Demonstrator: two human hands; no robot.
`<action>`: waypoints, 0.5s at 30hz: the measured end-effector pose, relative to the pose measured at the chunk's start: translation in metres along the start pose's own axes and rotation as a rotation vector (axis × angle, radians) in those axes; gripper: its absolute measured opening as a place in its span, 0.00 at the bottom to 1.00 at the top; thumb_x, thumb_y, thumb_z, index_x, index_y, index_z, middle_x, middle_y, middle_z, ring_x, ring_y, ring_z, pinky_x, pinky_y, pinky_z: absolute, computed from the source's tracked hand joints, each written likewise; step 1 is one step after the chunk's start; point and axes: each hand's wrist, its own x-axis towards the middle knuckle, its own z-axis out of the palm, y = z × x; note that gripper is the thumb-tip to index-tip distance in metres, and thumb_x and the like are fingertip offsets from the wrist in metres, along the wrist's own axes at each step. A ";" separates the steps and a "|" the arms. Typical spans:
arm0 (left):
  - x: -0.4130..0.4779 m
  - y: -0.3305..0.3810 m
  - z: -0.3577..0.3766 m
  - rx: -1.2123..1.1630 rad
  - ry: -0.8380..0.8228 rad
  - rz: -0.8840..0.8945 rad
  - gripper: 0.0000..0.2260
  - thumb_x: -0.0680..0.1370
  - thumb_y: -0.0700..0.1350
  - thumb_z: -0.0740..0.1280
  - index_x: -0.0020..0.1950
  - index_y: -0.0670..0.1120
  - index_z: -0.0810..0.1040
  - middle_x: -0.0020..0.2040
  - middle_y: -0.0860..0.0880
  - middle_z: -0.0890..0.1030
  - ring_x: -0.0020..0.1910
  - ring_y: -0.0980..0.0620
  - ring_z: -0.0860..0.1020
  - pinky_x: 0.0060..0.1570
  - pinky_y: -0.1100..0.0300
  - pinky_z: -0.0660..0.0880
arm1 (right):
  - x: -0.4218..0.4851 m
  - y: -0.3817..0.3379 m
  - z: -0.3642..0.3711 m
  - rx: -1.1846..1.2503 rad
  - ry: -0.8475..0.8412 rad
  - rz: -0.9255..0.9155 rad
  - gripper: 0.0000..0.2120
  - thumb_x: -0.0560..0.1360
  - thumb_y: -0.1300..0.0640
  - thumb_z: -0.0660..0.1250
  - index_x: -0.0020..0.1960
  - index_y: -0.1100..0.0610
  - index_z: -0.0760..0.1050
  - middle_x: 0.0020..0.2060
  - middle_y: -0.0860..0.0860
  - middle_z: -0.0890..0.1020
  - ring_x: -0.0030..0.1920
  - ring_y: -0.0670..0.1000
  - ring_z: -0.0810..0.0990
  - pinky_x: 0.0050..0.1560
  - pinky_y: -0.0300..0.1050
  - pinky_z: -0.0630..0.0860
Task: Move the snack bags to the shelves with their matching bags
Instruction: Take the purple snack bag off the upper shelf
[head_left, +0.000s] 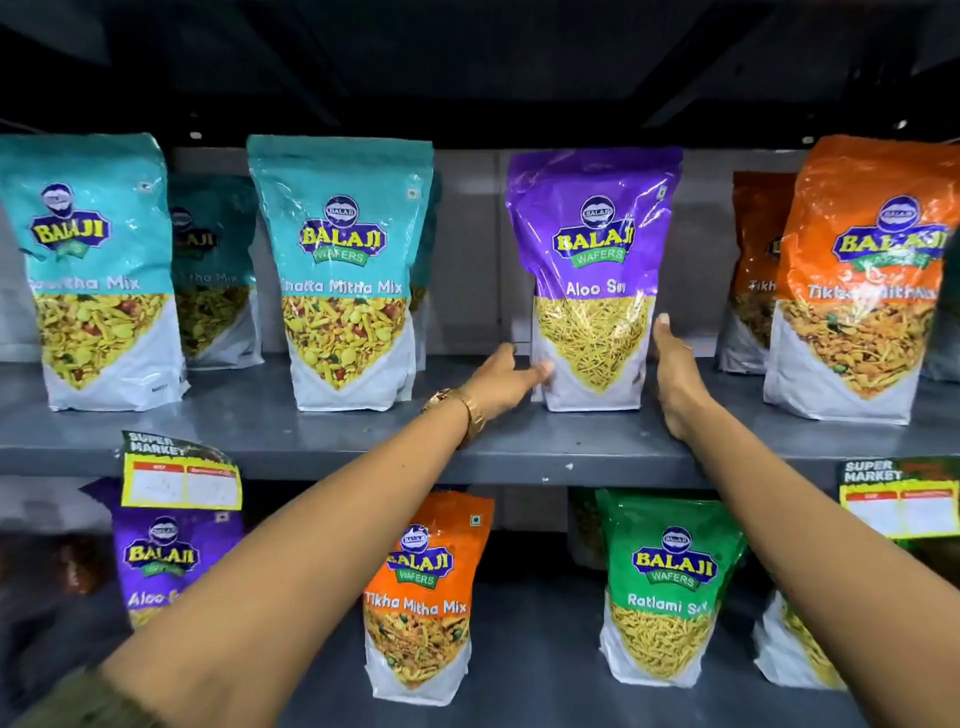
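Note:
A purple Aloo Sev bag (592, 270) stands upright on the upper shelf (311, 441), between teal and orange bags. My left hand (504, 382) holds its lower left corner, thumb on the front and fingers going behind. My right hand (675, 374) is flat and upright against the bag's lower right edge, fingers apart, not wrapped around it. A second purple Aloo Sev bag (161, 561) stands on the lower shelf at the left, partly hidden by my left forearm and a price tag.
Teal Khatta Mitha Mix bags (343, 270) fill the upper shelf's left; orange Tikha Mitha Mix bags (857, 280) its right. Below stand an orange Tikha Mitha Mix bag (421, 597) and a green Ratlami Sev bag (665, 587). Yellow price tags (179, 480) hang from the shelf edge.

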 end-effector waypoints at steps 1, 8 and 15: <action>0.002 0.001 0.002 -0.044 0.024 -0.006 0.47 0.62 0.66 0.69 0.74 0.42 0.63 0.73 0.43 0.71 0.71 0.44 0.71 0.72 0.46 0.67 | -0.001 -0.001 0.000 -0.004 -0.037 0.012 0.46 0.62 0.24 0.58 0.64 0.60 0.73 0.66 0.62 0.76 0.63 0.63 0.77 0.67 0.59 0.71; -0.004 0.008 0.007 -0.183 0.020 0.046 0.14 0.77 0.42 0.68 0.61 0.38 0.76 0.52 0.43 0.79 0.51 0.48 0.78 0.52 0.55 0.76 | -0.020 -0.008 0.008 -0.096 -0.118 -0.030 0.29 0.70 0.39 0.63 0.55 0.65 0.75 0.60 0.70 0.77 0.56 0.70 0.79 0.58 0.64 0.75; -0.012 0.006 0.005 0.053 0.039 0.098 0.35 0.64 0.52 0.78 0.66 0.42 0.73 0.64 0.43 0.80 0.63 0.45 0.77 0.67 0.45 0.72 | -0.037 -0.013 0.005 -0.104 -0.141 -0.068 0.13 0.73 0.45 0.65 0.47 0.54 0.79 0.55 0.60 0.84 0.53 0.55 0.81 0.63 0.60 0.75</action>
